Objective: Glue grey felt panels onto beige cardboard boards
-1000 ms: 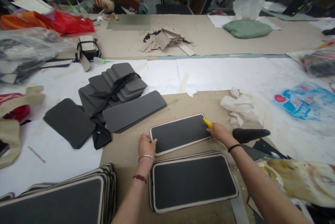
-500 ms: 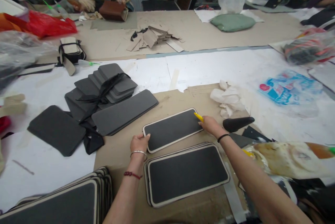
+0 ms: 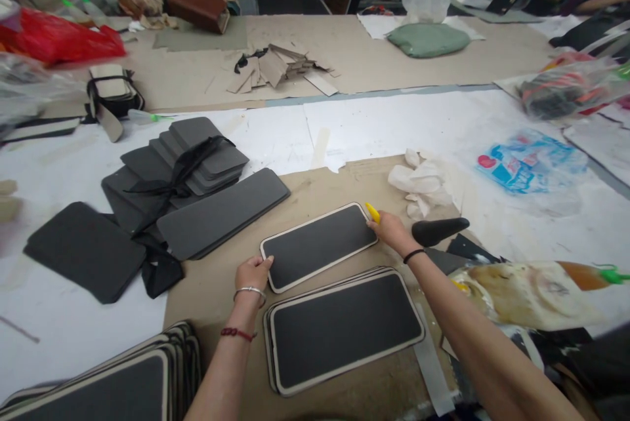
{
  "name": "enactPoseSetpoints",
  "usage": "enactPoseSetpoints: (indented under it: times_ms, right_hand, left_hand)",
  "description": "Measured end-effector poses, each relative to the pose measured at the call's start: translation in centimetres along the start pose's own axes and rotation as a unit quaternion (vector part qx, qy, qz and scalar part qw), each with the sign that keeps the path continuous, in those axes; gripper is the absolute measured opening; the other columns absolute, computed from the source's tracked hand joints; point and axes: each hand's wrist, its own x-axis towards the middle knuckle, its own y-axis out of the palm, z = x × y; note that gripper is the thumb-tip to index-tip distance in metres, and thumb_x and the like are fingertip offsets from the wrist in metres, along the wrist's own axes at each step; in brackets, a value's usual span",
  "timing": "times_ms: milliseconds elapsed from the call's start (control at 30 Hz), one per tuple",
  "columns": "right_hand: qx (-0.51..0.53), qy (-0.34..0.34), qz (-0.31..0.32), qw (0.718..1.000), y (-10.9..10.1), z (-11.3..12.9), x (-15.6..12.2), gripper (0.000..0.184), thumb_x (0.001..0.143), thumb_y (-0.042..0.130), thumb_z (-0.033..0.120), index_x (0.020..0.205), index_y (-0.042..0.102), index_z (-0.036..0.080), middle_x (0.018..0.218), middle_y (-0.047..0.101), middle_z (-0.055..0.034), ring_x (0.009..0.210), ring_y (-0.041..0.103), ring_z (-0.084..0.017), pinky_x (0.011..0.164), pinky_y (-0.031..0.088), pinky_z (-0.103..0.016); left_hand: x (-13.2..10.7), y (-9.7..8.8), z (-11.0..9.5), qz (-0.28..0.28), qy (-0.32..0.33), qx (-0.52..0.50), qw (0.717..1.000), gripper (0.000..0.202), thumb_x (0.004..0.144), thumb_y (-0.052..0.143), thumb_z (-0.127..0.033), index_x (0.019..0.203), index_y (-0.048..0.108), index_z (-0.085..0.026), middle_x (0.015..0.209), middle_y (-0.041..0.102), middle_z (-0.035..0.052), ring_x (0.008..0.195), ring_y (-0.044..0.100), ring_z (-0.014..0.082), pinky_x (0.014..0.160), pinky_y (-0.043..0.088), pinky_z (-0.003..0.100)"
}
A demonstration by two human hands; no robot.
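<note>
A dark grey rounded panel with a pale border [image 3: 319,245] lies slightly tilted on brown card in front of me. My left hand [image 3: 253,273] pinches its left end, thumb on the top face and fingers at the edge. At the panel's right end, my right hand [image 3: 391,231] is closed around a slim yellow tool [image 3: 373,212]; the tool's exact kind is hidden by the fingers. Just nearer to me rests a small stack of similar bordered panels [image 3: 347,332]. A taller stack of them [image 3: 108,388] stands at the lower left.
Dark grey boards [image 3: 224,214], some tied with black strips, lie to the left. Crumpled white tissue [image 3: 420,185], a black pointed object [image 3: 440,231] and a stained glue bottle [image 3: 526,293] are on the right. Across the table, a person's gloved hands handle a brown box-like item [image 3: 197,4].
My view has shifted a little, so the table's things sit further left. The yellow tool's tip leans less to the left along the panel's right edge. My left hand keeps its hold.
</note>
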Motion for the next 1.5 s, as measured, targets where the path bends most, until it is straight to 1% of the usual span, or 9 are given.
enactPoseSetpoints:
  times_ms: [167,300,433,533,633,767,933,1200,1500]
  right_hand:
    - [0.057,-0.009,0.020,0.998,0.2,-0.4,0.6,0.028,0.080,0.052,0.037,0.087,0.061,0.011,0.076,0.064,-0.0083,0.068,0.057,-0.016,0.057,0.036,-0.023]
    - [0.148,-0.035,0.068,0.986,0.4,-1.6,1.1,0.028,0.076,0.053,0.042,0.067,0.055,0.016,0.053,0.052,0.0006,0.051,0.047,-0.012,0.049,0.031,-0.023]
    - [0.200,-0.030,0.077,0.976,0.2,-1.8,1.1,0.026,0.071,0.056,0.041,0.061,0.049,0.018,0.046,0.046,0.0036,0.045,0.041,-0.010,0.047,0.029,-0.023]
    - [0.230,-0.025,0.068,0.971,-0.9,-1.2,0.3,0.026,0.070,0.055,0.041,0.060,0.047,0.018,0.043,0.042,0.0049,0.043,0.038,-0.009,0.046,0.027,-0.023]
    - [0.245,-0.032,0.058,0.967,-2.8,-0.4,-1.1,0.029,0.070,0.054,0.042,0.057,0.045,0.018,0.043,0.041,0.0052,0.042,0.037,-0.008,0.045,0.027,-0.023]
    - [0.261,-0.066,0.043,0.962,-5.2,0.2,-3.9,0.033,0.069,0.053,0.047,0.056,0.045,0.018,0.043,0.040,0.0055,0.042,0.036,-0.008,0.044,0.026,-0.023]
    - [0.263,-0.061,0.008,0.963,-6.1,0.3,-8.3,0.033,0.069,0.053,0.049,0.059,0.047,0.018,0.044,0.039,0.0055,0.043,0.036,-0.009,0.045,0.026,-0.023]
    - [0.249,-0.063,-0.007,0.966,-4.5,-1.1,-15.0,0.033,0.067,0.049,0.048,0.053,0.041,0.020,0.049,0.040,0.0035,0.049,0.037,-0.011,0.047,0.028,-0.023]
    - [0.247,-0.038,-0.023,0.968,-0.4,-4.0,-19.1,0.035,0.068,0.045,0.049,0.050,0.035,0.021,0.047,0.035,0.0042,0.047,0.034,-0.010,0.046,0.026,-0.023]
  left_hand:
    - [0.2,0.1,0.2,0.004,-0.011,-0.024,1.000,0.036,0.055,0.059,-0.047,0.042,0.039,-0.020,0.038,0.031,-0.0072,0.042,0.033,0.0091,0.043,0.026,0.023]
    - [0.3,0.2,0.2,-0.001,-0.022,-0.040,0.999,0.030,0.055,0.057,-0.041,0.042,0.040,-0.020,0.038,0.034,-0.0068,0.041,0.033,0.0088,0.043,0.025,0.023]
    - [0.3,0.1,-0.3,0.003,-0.028,-0.046,0.999,0.028,0.054,0.057,-0.040,0.042,0.041,-0.020,0.036,0.038,-0.0058,0.039,0.035,0.0093,0.042,0.026,0.023]
    - [0.2,-0.5,-0.9,0.007,-0.021,-0.052,0.998,0.028,0.054,0.057,-0.041,0.043,0.042,-0.020,0.036,0.039,-0.0061,0.039,0.035,0.0092,0.043,0.028,0.023]
    - [-0.1,-1.8,-1.9,0.010,-0.002,-0.058,0.998,0.030,0.054,0.057,-0.044,0.044,0.042,-0.020,0.037,0.039,-0.0067,0.040,0.035,0.0085,0.044,0.028,0.022]
    - [-1.5,-4.5,-3.3,0.011,0.034,-0.060,0.998,0.033,0.052,0.057,-0.048,0.044,0.042,-0.020,0.037,0.038,-0.0070,0.041,0.034,0.0079,0.045,0.027,0.022]
    - [-4.9,-7.4,-3.7,0.025,0.065,-0.047,0.996,0.035,0.051,0.055,-0.051,0.044,0.040,-0.020,0.036,0.038,-0.0068,0.040,0.033,0.0078,0.044,0.026,0.021]
    - [-8.8,-9.0,-0.1,0.076,0.078,-0.009,0.994,0.041,0.052,0.053,-0.058,0.045,0.039,-0.020,0.038,0.037,-0.0064,0.041,0.031,0.0083,0.044,0.025,0.022]
    - [-11.1,-7.7,2.4,0.123,0.068,0.005,0.990,0.042,0.049,0.052,-0.060,0.044,0.038,-0.021,0.038,0.035,-0.0067,0.043,0.031,0.0086,0.045,0.026,0.022]
